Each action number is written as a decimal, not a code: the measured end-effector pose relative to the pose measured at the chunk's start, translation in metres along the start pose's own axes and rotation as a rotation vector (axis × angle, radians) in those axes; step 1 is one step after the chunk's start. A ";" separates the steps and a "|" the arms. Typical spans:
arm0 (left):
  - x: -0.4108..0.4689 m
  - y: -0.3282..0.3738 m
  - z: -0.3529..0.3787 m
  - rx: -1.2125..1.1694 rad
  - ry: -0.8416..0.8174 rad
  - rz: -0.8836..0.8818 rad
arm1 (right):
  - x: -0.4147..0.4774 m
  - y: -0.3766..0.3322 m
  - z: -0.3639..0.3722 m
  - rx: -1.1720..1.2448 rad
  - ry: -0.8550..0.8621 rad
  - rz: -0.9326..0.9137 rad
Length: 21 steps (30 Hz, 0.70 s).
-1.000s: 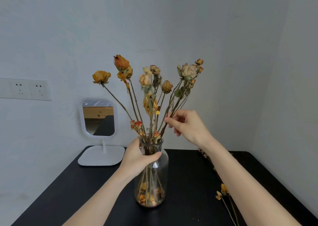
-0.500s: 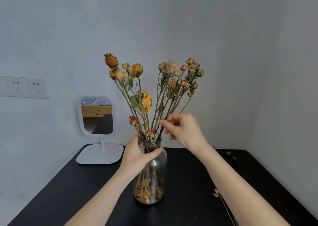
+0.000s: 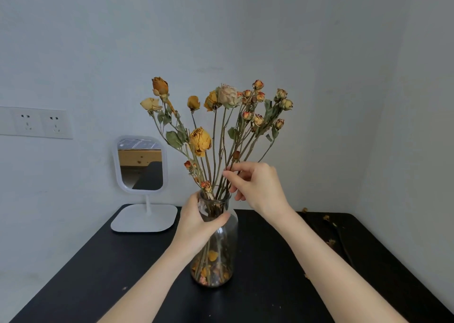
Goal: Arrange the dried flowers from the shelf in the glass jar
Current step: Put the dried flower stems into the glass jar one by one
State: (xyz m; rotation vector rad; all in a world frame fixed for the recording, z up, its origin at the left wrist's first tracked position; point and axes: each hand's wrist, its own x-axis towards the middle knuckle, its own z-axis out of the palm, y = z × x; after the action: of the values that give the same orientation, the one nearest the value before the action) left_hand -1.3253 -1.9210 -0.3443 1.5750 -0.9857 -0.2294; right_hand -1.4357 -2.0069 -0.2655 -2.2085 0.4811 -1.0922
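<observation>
Left hand point(image 3: 196, 222) gripped the neck of the glass jar point(image 3: 221, 254), right hand point(image 3: 258, 187) pinched stems of the dried roses point(image 3: 200, 141) just above its mouth, jar upright on a black table point(image 3: 270, 298).

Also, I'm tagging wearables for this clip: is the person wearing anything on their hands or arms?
Nothing shows. The left hand and right hand are bare, with no gloves, rings or watch visible. The left forearm and right forearm are uncovered to the frame's edge, no sleeves in view.

Left hand point(image 3: 196, 222) wraps the clear glass jar point(image 3: 222, 249) at its neck, forearm angled in from near left. Right hand point(image 3: 260, 187), higher, pinches thin brown dried stems point(image 3: 219, 184).
</observation>
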 end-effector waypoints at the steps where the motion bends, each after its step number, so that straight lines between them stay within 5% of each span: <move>1: -0.007 0.000 0.001 0.031 0.069 0.004 | -0.001 0.000 -0.001 0.009 0.006 0.002; 6: -0.061 -0.005 0.015 0.109 0.375 0.000 | -0.017 0.007 -0.021 0.035 -0.007 0.009; 16: -0.083 -0.004 0.121 0.327 -0.332 -0.024 | -0.066 0.105 -0.103 -0.127 -0.059 0.481; 21: -0.073 0.000 0.172 0.474 -0.449 -0.182 | -0.095 0.150 -0.126 -0.255 -0.162 0.674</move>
State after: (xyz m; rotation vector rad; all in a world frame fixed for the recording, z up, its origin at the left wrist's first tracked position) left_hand -1.4796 -1.9943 -0.4191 2.1054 -1.3086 -0.5217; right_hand -1.6004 -2.1109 -0.3626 -2.0639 1.2316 -0.5078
